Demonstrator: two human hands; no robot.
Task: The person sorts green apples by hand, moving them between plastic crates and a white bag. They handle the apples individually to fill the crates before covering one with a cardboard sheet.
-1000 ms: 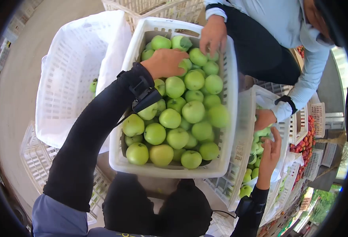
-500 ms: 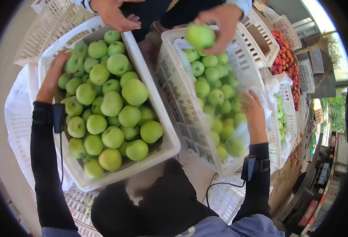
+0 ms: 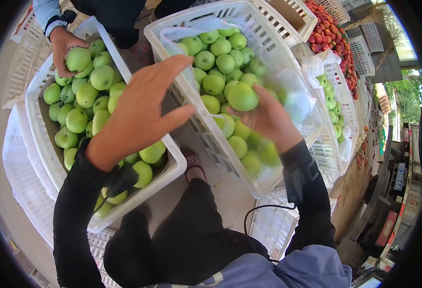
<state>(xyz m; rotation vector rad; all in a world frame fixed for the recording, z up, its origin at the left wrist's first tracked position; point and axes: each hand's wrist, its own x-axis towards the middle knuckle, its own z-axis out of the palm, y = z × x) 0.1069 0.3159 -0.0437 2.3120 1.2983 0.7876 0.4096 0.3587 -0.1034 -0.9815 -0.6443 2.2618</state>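
Green apple [image 3: 243, 96] (round, smooth), held over other apples [image 3: 213, 84]

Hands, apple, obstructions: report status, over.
Left hand open over left crate. Right hand holding green apple above lined crate. Co-worker's hand gripping another apple.

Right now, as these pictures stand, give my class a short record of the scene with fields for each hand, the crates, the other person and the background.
Left hand: open, grip empty, over the left crate
Right hand: grip on a green apple, over the right crate
Left crate contents: many green apples
Right crate contents: green apples, with a pale plastic sheet inside
Other person's hand: holding another apple at the left crate's far end
Background: red fruit beyond the right crate
Unclear: whether the right hand's apple touches those below
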